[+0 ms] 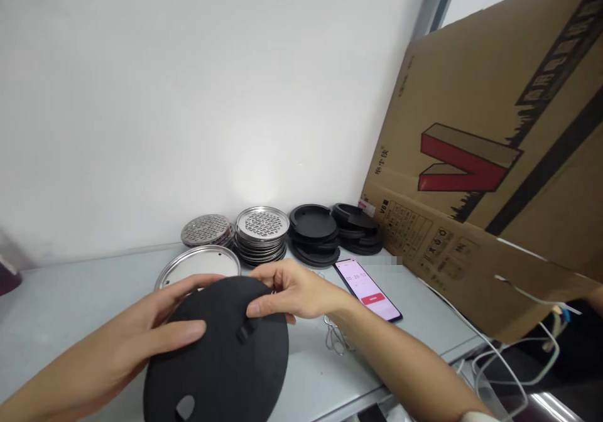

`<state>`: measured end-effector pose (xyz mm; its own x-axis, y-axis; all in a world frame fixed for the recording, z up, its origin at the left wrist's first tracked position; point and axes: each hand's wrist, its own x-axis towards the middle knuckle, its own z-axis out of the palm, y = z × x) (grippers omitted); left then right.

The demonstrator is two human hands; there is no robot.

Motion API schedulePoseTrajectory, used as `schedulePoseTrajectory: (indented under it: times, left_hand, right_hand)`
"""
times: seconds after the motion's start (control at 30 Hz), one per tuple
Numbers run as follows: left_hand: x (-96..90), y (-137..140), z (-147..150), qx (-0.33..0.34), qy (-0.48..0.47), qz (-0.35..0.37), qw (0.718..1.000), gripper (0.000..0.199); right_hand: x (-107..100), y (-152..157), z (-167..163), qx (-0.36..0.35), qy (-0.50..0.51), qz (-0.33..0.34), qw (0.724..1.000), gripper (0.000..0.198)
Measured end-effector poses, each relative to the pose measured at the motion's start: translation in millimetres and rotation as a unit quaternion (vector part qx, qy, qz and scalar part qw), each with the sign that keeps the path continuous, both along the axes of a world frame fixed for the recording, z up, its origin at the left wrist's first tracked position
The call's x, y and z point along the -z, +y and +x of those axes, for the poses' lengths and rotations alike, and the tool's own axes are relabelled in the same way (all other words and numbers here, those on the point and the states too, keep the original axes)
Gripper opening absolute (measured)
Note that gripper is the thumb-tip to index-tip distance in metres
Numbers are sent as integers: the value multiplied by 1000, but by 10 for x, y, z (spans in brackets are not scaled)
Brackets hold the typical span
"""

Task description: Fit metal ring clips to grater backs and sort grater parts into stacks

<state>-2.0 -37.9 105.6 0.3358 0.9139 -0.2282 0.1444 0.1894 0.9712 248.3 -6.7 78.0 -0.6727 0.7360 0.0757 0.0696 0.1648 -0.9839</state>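
A black round disc [221, 372] with a hole near its lower edge and a small dark slot or tab higher up is held tilted above the table's front. My left hand [174, 328] grips its left side, thumb flat on the face and fingers behind. On the upper right edge, my right hand [287, 293] pinches the disc, thumb on top near the slot. Just behind the disc lies a shiny metal round plate [200, 262] with a raised rim, partly hidden by my left hand and the disc. The fingers behind the disc are mostly hidden.
Along the wall stand a stack of perforated metal discs [207, 230], a stack of metal grater plates [262, 227] and black round stacks [313, 224], [358, 224]. A phone [370, 290] lies beside metal wire hooks [336, 337]. A large cardboard box [452, 177] and white cables [504, 372] occupy the right.
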Motion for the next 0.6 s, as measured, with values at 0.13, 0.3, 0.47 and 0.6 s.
schedulePoseTrajectory:
  times: [0.13,0.3,0.47,0.6]
  left_hand:
    - [79,213,130,147,127,66,979,59]
    - [279,251,202,130,120,129,976,45]
    - [414,218,40,110,56,70,990,41]
    - [420,203,-11,110,35,85,990,36]
  right_hand:
    - [320,110,-63,-19,35,-81,996,42]
    - [475,122,111,-12,65,-78,995,54]
    - [384,77,161,78,-31,74,994,23]
    - [368,-43,69,165,-106,298,934,20]
